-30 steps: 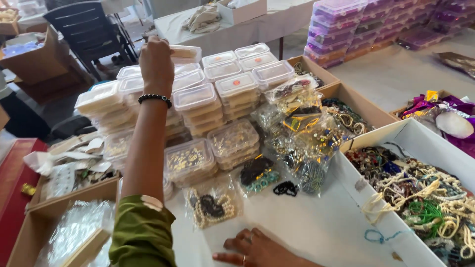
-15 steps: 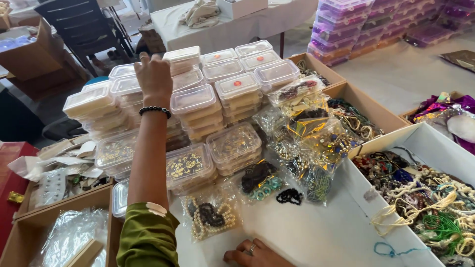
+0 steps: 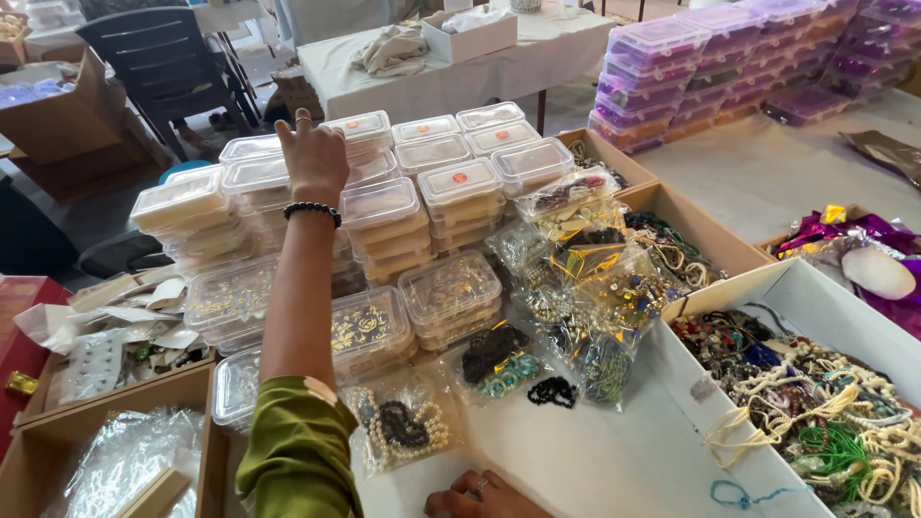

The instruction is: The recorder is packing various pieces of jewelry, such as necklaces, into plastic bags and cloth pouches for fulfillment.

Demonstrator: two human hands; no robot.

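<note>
Since the earlier frame the left hand (image 3: 313, 158) has dropped onto the stacked clear plastic lidded boxes (image 3: 288, 177), fingers spread flat on a glossy lid. The right hand (image 3: 475, 495), knuckles loosely curled, rests on the white desk (image 3: 576, 460) beside a crinkly clear bag of beaded necklaces (image 3: 403, 427).

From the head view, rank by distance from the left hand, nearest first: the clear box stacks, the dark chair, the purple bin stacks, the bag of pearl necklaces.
1. Clear box stacks: directly under the left hand, touching it.
2. Dark chair: beyond, up-left of the hand.
3. Bag of pearl necklaces: near the table's front edge, below the hand.
4. Purple bin stacks: far right, on the floor.
</note>
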